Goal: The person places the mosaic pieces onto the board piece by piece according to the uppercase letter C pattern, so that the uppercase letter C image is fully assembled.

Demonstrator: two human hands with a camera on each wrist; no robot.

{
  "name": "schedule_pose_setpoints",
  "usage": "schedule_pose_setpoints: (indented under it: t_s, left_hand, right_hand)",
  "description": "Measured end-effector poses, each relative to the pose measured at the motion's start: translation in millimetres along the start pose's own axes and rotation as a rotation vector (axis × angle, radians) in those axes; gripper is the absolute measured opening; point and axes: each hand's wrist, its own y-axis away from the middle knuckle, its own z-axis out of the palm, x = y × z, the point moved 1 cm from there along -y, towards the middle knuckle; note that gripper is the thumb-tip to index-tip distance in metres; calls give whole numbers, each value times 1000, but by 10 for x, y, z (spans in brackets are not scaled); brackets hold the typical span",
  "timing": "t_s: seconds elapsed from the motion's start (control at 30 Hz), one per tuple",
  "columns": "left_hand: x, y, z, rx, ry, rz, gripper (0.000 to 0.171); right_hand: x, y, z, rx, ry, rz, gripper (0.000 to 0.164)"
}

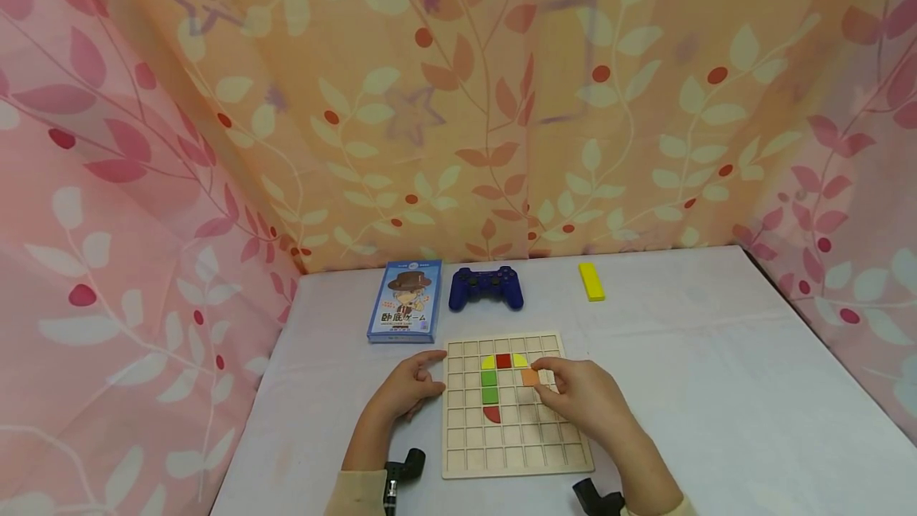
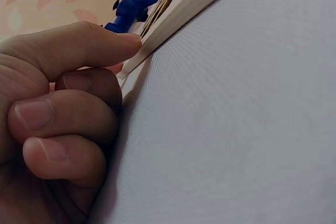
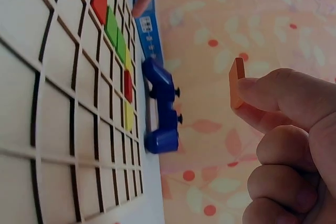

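My right hand pinches an orange square tile between thumb and forefinger. In the right wrist view this tile is held up above the wooden grid board. My left hand is at the board's left side, its forefinger touching the edge and its other fingers curled in the left wrist view. Set in the grid are a red square between two rounded yellow pieces, the left one and the right one. Below the left one come two green squares and a red quarter-round piece.
Behind the board lie a blue boxed game, a dark blue game controller and a yellow bar. White cloth covers the table. Patterned curtains hang behind it and at both sides.
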Motion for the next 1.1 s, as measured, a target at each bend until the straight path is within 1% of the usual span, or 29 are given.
schedule_pose_setpoints:
  t_s: [0.13,0.23,0.33,0.53,0.7,0.87,1.1]
  left_hand:
    - [0,-5,-6,2,-10,0,66]
    - [1,-13,-13,-1,-8,2,66]
    - [1,-20,-19,-5,-3,10,66]
    - [-8,-25,-24,-3,2,10,67]
    - [-7,-8,-12,-5,11,4,67]
    - [-12,-5,-6,-4,16,-3,66]
    - [-22,-9,-6,2,5,-4,64]
  right_hand:
    - [-52,-14,109,-33,1,-53,25]
    - [-60,-23,197,-53,2,-104,24]
    - [-53,-37,292,-87,-1,-131,23]
    - [-22,-69,482,-181,5,-121,21]
    - [40,-82,604,-219,33,-86,19]
    - [89,-86,652,-213,53,-87,17]
    - [77,-85,624,-170,88,-69,13]
